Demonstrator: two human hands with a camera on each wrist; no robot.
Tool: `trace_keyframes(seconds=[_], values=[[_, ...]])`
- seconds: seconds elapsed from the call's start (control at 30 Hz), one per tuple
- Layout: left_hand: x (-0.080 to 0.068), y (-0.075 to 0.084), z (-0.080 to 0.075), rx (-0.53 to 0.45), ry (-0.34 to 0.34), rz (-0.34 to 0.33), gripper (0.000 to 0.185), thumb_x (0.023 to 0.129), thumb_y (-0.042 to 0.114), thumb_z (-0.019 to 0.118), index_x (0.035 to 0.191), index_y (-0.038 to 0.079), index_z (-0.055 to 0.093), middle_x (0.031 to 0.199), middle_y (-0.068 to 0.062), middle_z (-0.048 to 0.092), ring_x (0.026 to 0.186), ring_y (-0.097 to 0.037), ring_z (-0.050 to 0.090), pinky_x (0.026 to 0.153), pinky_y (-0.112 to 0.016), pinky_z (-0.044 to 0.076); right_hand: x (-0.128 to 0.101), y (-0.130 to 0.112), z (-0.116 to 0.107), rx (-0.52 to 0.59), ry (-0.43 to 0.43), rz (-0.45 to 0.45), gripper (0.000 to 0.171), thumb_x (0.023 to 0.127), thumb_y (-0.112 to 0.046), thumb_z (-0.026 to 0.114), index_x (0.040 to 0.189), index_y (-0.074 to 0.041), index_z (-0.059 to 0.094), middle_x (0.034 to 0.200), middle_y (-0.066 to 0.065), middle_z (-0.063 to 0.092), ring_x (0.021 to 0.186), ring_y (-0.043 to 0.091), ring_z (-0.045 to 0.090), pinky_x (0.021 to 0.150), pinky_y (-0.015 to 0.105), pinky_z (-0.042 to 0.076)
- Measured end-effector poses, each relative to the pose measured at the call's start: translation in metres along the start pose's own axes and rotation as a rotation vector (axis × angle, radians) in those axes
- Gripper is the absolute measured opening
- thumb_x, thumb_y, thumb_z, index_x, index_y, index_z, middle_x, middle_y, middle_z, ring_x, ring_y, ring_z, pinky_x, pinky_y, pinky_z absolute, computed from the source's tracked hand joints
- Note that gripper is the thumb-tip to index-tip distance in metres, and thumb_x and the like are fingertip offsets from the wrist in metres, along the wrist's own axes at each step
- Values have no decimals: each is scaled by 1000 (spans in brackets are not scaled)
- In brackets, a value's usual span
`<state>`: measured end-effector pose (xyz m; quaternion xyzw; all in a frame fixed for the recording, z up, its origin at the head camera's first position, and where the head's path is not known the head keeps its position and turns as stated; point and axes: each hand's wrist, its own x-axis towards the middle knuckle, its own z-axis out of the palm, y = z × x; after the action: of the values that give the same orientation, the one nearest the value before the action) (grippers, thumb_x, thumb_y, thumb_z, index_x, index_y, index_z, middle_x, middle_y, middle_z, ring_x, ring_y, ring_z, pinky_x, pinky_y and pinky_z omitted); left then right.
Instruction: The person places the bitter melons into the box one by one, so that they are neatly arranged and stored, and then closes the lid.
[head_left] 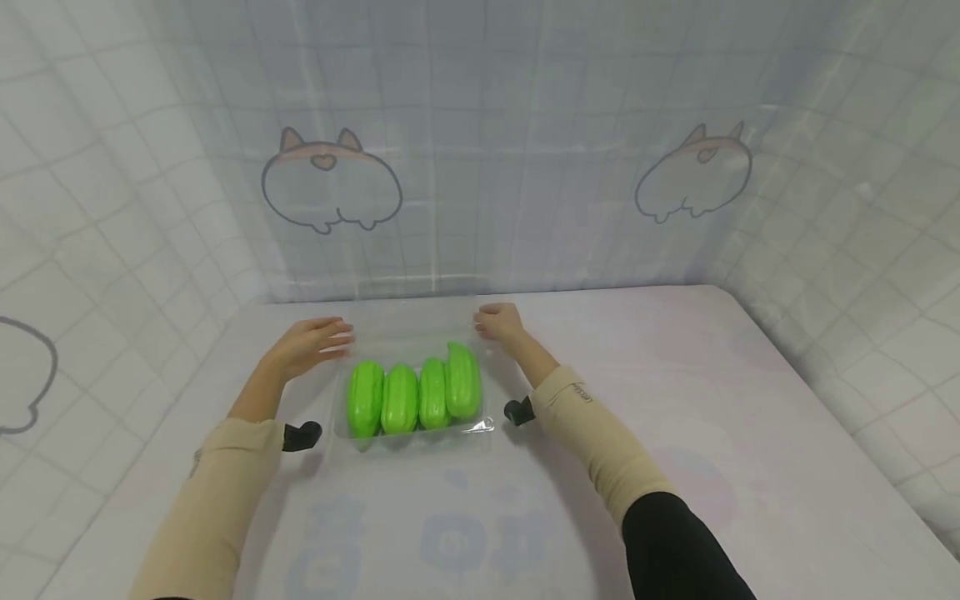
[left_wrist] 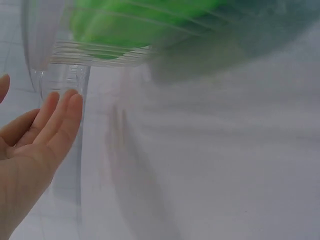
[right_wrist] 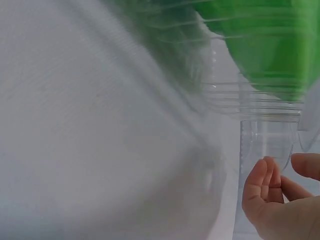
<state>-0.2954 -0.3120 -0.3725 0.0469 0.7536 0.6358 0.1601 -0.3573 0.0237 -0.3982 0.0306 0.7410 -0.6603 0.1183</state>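
Clear plastic clamshell tray (head_left: 414,433) sits on the table (head_left: 675,433) between your two hands, holding four green gourd-shaped pieces (head_left: 411,396) side by side in its near half. The rightmost piece rides higher than the other three. The tray's open lid (head_left: 416,321) lies flat beyond them, between your fingertips.

Your left hand (head_left: 307,346) is at the lid's left edge, fingers straight and close together, pointing toward the lid. In the left wrist view your fingertips (left_wrist: 64,107) touch or nearly touch the clear plastic wall (left_wrist: 75,80); you grip nothing, the hand is released. The green pieces (left_wrist: 135,22) lie beyond your fingertips, inside the ribbed plastic.

Your right hand (head_left: 498,322) is at the lid's right edge, fingers curled inward. In the right wrist view your fingers (right_wrist: 265,175) and thumb (right_wrist: 306,165) sit on either side of a clear plastic edge (right_wrist: 270,145), close to it. Whether you actually pinch it, you cannot tell: the plastic is see-through and the view is blurred. The green pieces (right_wrist: 270,45) are past your fingertips, above the ribbed tray wall.

Both forearms wear beige sleeves (head_left: 592,433). A tiled backdrop with cartoon outlines (head_left: 330,179) stands beyond your fingers.
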Motion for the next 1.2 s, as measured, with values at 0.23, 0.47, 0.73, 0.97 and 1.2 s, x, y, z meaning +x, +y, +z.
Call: trace_keyframes(seconds=[0.23,0.47,0.73,0.97,1.2], values=[[-4,6,-1,-6,9,18,65,102,15,40,144,-13,-1,149,-33,13,137,-44,19,109,-41,31,-2,-3,-3,99,-56,47,41,92,-1,56,131,6,49,125,21,57,102,25,62,88,28,52],[-6,10,0,21,5,11,65,102,16,42,145,-12,2,152,-29,9,137,-46,21,107,-47,30,-4,-4,-7,147,-124,24,46,92,3,53,137,4,44,129,24,53,112,32,56,95,34,48],[-6,17,1,49,-31,24,72,101,24,44,147,-8,-1,154,-25,6,138,-45,19,108,-51,30,-10,-2,-16,156,-132,-34,41,90,2,57,130,2,52,128,20,54,117,32,53,96,36,48],[-6,27,7,27,-46,54,73,102,27,42,148,-4,-6,156,-20,0,141,-41,13,109,-56,24,-17,-2,-24,112,-99,-176,37,89,3,60,124,9,53,112,17,58,106,30,59,91,35,51],[-9,39,17,-22,-15,110,73,102,34,38,149,2,-7,155,-23,3,142,-40,9,109,-59,19,-21,-3,-31,9,-42,-370,28,88,2,61,113,13,57,102,17,61,93,25,63,82,31,55]])
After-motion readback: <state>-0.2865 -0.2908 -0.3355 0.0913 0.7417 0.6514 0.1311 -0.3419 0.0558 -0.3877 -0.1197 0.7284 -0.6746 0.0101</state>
